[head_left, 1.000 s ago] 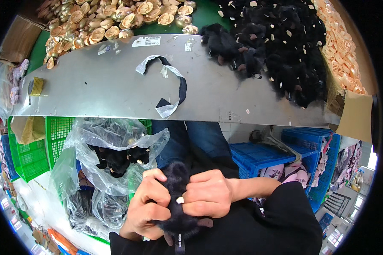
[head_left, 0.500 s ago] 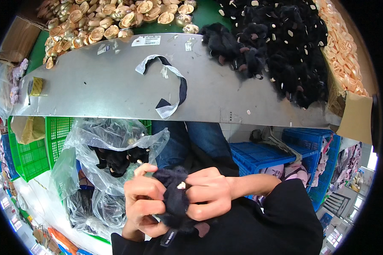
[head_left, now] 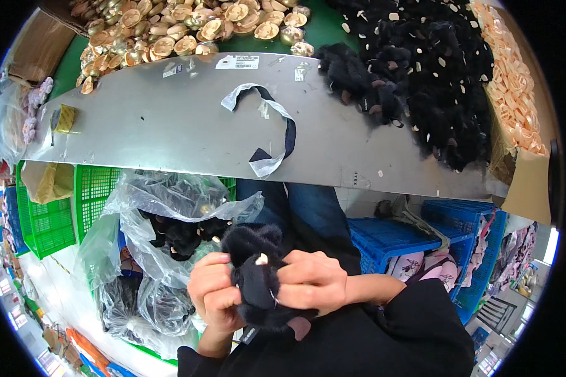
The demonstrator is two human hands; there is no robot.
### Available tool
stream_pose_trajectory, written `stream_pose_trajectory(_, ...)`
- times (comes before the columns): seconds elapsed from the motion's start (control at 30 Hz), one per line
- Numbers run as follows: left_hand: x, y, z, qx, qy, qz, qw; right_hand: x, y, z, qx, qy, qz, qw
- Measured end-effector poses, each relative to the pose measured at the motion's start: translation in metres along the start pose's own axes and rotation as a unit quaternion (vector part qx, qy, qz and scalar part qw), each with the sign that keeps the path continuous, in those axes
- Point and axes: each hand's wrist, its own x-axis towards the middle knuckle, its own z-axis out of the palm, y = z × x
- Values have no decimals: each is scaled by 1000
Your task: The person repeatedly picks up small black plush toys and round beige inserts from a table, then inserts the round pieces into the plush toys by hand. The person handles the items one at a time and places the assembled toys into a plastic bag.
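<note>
A black plush toy (head_left: 255, 289) with a small cream patch and a brownish-pink piece on its lower end is held above my lap. My left hand (head_left: 216, 292) grips its left side, fingers curled into the fur. On the opposite side, my right hand (head_left: 311, 283) is closed on the same toy, knuckles up. A dark tag hangs under it, near my left wrist. More black plush toys (head_left: 446, 75) with cream and brownish-pink pieces lie heaped on the metal table (head_left: 188, 125) at the far right.
Gold and cream shell-shaped pieces (head_left: 163, 45) pile up at the far left. A curled black-and-white strip (head_left: 288, 135) and a tape roll (head_left: 63, 118) lie on the table. Peach ribbon pieces (head_left: 516, 81) fill a box at right. Plastic bags (head_left: 151, 188), a green crate (head_left: 47, 223) and blue crates (head_left: 383, 235) stand below.
The plush toy has been turned, with more of its upper part showing above my hands. My left fingers have drawn in closer on it. The view has shifted slightly.
</note>
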Motion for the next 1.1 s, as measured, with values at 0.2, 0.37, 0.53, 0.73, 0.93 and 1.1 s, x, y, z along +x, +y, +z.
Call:
stream_pose_trajectory(0.2, -4, -19, -3, -77, -57, -38, 995, 5, -3, -15, -4, -110, 102, 989)
stream_pose_trajectory(0.37, 25, -22, -17, -151, -207, -41, 966, 33, 14, -38, 165, -273, 274, 907)
stream_pose_trajectory(0.53, 14, -24, -6, -144, -101, -13, 984, 30, 10, -28, 123, -203, 241, 941)
stream_pose_trajectory(0.73, 7, -18, -11, 41, -36, 79, 995, 24, 0, -23, 75, -168, 183, 966)
stream_pose_trajectory(0.93, 15, -12, -16, 146, -44, 63, 986, 16, 2, -9, 23, -126, 112, 985)
stream_pose_trajectory(1.1, 7, -22, -3, 78, -17, 63, 995, 21, 1, -9, -79, -144, 17, 986)
